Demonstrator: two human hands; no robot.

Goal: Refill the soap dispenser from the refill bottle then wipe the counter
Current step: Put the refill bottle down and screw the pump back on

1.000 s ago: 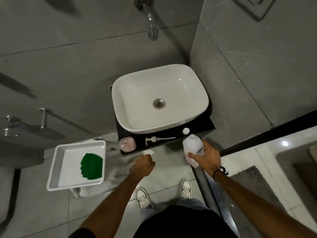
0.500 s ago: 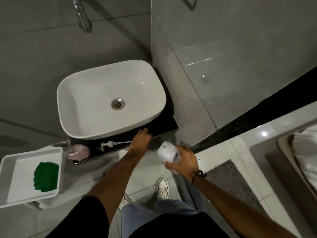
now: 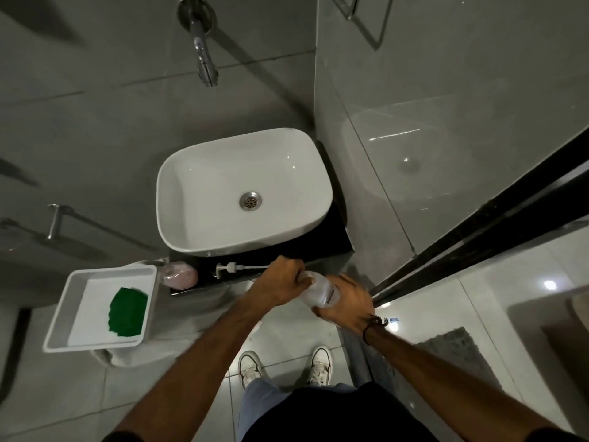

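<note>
Both arms reach in just in front of the table (image 3: 331, 242): right hand (image 3: 345, 301) wraps the refill bottle (image 3: 318, 290) from below, tilted left. Left hand (image 3: 280, 283) is curled tight over its cap end. Dispenser (image 3: 180, 275) sits uncapped on the table, pump (image 3: 234, 267) lying beside it.

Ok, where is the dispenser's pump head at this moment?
The pump head lies on its side on the dark counter in front of the basin, between the pink dispenser bottle and the left hand.
</note>
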